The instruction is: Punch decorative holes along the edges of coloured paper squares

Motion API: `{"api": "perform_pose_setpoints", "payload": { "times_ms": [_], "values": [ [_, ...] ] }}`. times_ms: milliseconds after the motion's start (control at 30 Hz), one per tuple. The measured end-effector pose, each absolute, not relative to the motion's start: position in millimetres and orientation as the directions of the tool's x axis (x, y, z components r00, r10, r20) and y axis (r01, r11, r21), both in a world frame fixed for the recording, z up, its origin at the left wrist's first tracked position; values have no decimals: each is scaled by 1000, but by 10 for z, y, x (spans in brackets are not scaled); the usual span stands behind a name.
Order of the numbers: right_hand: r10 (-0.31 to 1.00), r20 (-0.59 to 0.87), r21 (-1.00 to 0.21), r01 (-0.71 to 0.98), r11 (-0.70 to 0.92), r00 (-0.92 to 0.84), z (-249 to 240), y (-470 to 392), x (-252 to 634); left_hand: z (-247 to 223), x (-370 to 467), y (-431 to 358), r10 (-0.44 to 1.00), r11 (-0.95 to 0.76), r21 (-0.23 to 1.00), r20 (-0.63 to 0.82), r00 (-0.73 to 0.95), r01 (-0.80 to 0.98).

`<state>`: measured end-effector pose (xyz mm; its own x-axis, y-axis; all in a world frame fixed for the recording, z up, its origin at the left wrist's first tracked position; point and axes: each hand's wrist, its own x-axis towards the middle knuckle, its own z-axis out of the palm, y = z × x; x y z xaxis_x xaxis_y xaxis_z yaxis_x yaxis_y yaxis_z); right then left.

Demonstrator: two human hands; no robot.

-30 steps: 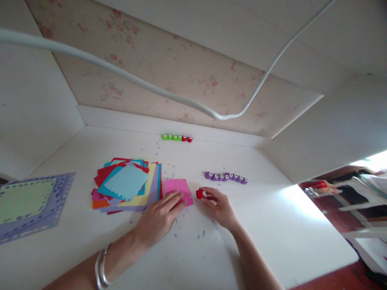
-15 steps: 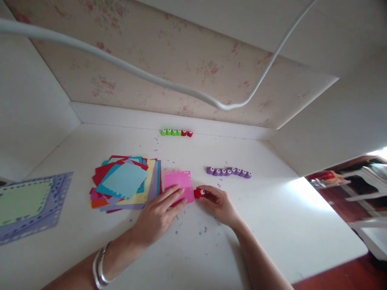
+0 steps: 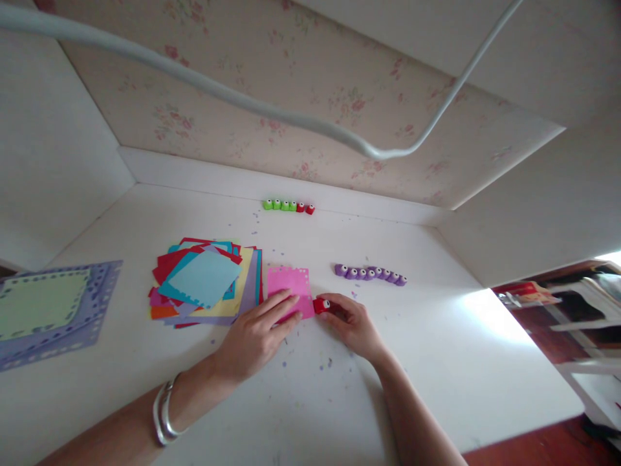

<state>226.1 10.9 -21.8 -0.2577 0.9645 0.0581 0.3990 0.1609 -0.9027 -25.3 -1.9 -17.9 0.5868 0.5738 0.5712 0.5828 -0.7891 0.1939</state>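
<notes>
A pink sheet of paper (image 3: 291,281) lies on the white table, with punched holes along its top edge. My left hand (image 3: 257,333) rests on it with fingers stretched out flat, and a silver bracelet circles that wrist. At the right edge of the sheet, my right hand (image 3: 352,320) grips a small red paper punch (image 3: 320,305) between thumb and fingers. The punch meets the sheet's edge; whether paper is inside its slot I cannot tell. Just left of the sheet sits a pile of coloured papers (image 3: 204,278), mostly blue, red, yellow and purple.
A row of purple punches (image 3: 371,273) stands to the right. Several green punches (image 3: 280,205) and two red ones line the back wall. Pale green and purple punched sheets (image 3: 48,304) lie far left. Paper bits dot the table (image 3: 436,362). A white cable (image 3: 272,116) hangs across the top.
The view has shifted slightly, moving the table things a little up and right. Both hands keep nearly the same place, the red punch still held at the pink sheet's edge.
</notes>
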Motion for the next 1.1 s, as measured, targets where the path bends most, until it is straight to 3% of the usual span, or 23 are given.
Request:
{"api": "perform_pose_setpoints", "payload": {
  "times_ms": [633,1100],
  "values": [
    [938,138,-831,478,285,-319,-147,123,2236,-222,-212,-22,585,-779,179,553,594,601],
    [928,27,-833,505,227,-372,-101,129,2216,-316,-162,-20,631,-768,270,475,613,581]
  ]
}}
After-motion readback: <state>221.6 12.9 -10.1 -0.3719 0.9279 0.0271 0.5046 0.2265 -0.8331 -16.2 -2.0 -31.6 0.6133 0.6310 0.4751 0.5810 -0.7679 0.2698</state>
